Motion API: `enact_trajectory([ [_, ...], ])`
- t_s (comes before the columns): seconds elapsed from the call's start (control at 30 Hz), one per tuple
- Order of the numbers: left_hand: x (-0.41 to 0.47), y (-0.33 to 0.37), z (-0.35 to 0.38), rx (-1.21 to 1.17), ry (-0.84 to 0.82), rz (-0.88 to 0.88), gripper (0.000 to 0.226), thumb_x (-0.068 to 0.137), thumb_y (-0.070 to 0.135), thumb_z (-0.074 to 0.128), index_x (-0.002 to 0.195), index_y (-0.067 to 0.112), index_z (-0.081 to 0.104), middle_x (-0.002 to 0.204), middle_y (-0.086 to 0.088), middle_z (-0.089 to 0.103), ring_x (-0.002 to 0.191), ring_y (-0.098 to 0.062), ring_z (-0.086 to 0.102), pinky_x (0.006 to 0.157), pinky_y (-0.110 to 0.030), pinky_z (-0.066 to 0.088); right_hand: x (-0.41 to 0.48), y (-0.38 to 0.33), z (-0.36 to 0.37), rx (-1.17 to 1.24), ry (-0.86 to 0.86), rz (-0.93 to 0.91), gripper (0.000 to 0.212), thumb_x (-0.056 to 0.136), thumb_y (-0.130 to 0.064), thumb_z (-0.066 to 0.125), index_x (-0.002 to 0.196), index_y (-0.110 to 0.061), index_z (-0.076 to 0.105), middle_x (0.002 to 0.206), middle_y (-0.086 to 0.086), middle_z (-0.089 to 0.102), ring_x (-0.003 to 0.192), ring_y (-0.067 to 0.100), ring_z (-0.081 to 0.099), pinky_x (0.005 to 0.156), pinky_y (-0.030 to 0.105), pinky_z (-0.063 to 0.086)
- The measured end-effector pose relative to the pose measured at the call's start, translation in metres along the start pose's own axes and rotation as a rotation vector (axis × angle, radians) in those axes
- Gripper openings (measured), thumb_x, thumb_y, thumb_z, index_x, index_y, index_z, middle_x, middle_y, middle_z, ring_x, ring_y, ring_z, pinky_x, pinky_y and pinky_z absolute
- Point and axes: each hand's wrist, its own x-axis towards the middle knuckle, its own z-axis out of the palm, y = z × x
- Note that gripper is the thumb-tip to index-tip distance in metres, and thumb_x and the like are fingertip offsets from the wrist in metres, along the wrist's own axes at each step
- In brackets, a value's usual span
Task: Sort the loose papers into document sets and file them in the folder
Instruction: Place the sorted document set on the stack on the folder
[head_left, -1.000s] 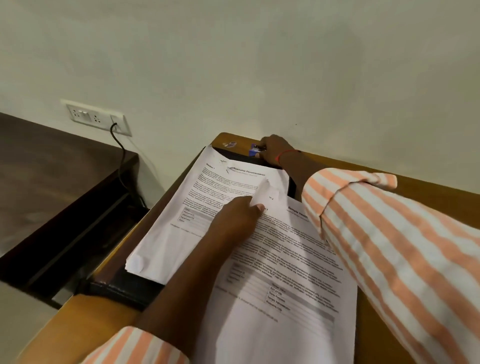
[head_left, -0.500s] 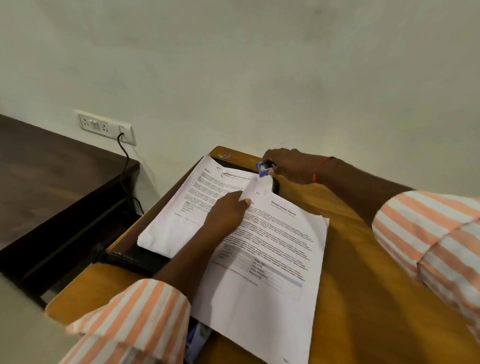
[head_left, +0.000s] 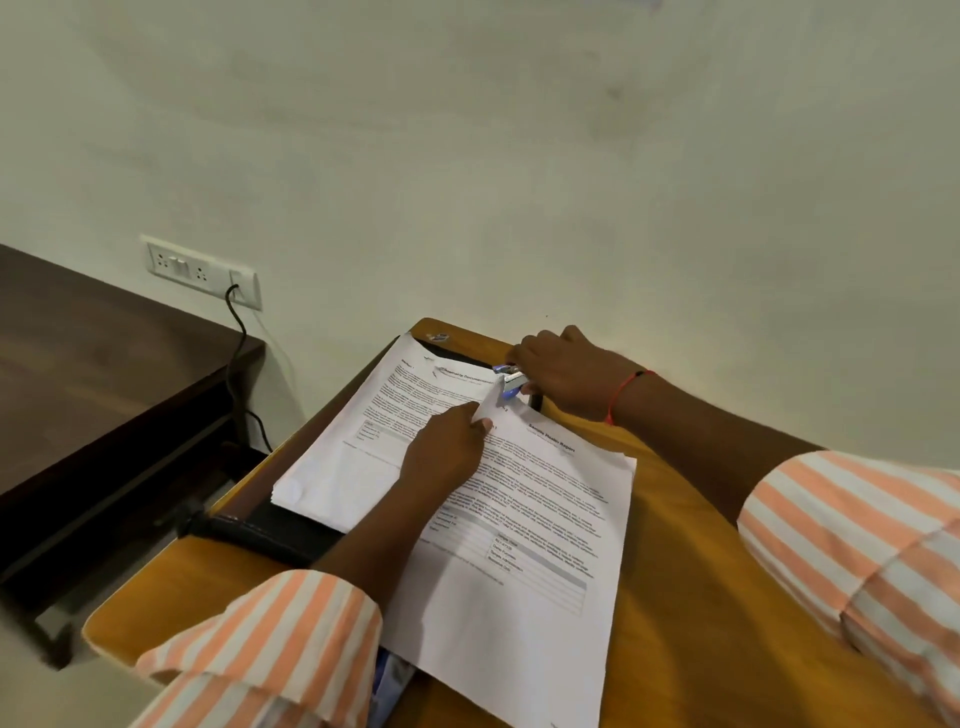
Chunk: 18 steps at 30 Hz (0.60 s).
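Pinching the raised top corner of the printed paper set (head_left: 545, 519) between thumb and curled fingers of the left hand (head_left: 441, 454), with the rest of the sheets lying flat and slanted across the yellow wooden desk (head_left: 701, 597), lower edge running off toward the near side. Gripping a small blue-and-silver stapler (head_left: 511, 382) in the right hand (head_left: 566, 374), fingers wrapped over it, its nose right at that lifted corner; cannot tell whether already biting the paper. Just to the left, partly under the held set, a second paper stack (head_left: 363, 431) resting on a black folder (head_left: 291, 525) at the desk's left edge. Around the right wrist, a red thread (head_left: 623, 389); on both arms, orange-and-white striped sleeves (head_left: 857, 545). Further left and lower, a dark brown table (head_left: 104, 364); on the wall behind, a white socket plate (head_left: 202, 270) with a black cable (head_left: 236, 353) hanging down.
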Motion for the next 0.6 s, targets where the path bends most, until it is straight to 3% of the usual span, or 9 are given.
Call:
enact_trajectory([
  [0.2,0.002,-0.002,0.004,0.057,0.079,0.086,0.035,0.108,0.037,0.044,0.131,0.016,0.061,0.125,-0.007,0.069,0.110,-0.024,0.066,0.092,-0.033,0.048,0.008,-0.013,-0.005,-0.227,0.131,-0.218,0.024,0.093,-0.011,0.061,0.118,-0.013,0.061,0.100,0.008,0.062,0.083,0.026,0.057,0.080,0.040,0.043],
  [0.27,0.002,-0.003,0.005,0.061,0.093,0.090,0.031,0.107,0.035,0.045,0.125,0.016,0.063,0.121,-0.007,0.070,0.106,-0.023,0.067,0.089,-0.031,0.047,0.013,-0.018,-0.008,-0.272,0.145,-0.262,0.024,0.086,-0.013,0.073,0.109,-0.015,0.065,0.095,0.007,0.064,0.080,0.025,0.058,0.077,0.040,0.045],
  [0.33,0.002,-0.004,0.005,0.080,0.093,0.087,0.032,0.107,0.035,0.045,0.124,0.014,0.062,0.121,-0.008,0.070,0.107,-0.023,0.067,0.091,-0.031,0.047,0.016,-0.020,-0.014,-0.286,0.092,-0.268,0.032,0.082,-0.015,0.079,0.111,-0.017,0.066,0.098,0.006,0.065,0.084,0.024,0.060,0.080,0.039,0.045],
  [0.5,0.001,-0.001,0.004,0.123,0.097,0.095,0.041,0.108,0.036,0.044,0.141,0.014,0.055,0.135,-0.008,0.064,0.120,-0.026,0.064,0.106,-0.037,0.046,0.021,-0.021,-0.029,-0.363,-0.024,-0.257,0.038,0.090,-0.017,0.072,0.126,-0.019,0.059,0.114,0.005,0.062,0.102,0.024,0.055,0.093,0.039,0.038],
  [0.6,0.001,-0.001,0.003,0.173,0.105,0.107,0.038,0.107,0.033,0.047,0.138,0.013,0.056,0.132,-0.008,0.066,0.117,-0.025,0.065,0.104,-0.034,0.046,0.025,-0.025,-0.034,-0.413,-0.081,-0.252,0.037,0.093,-0.021,0.069,0.128,-0.021,0.058,0.118,0.004,0.061,0.107,0.023,0.053,0.097,0.038,0.035],
])
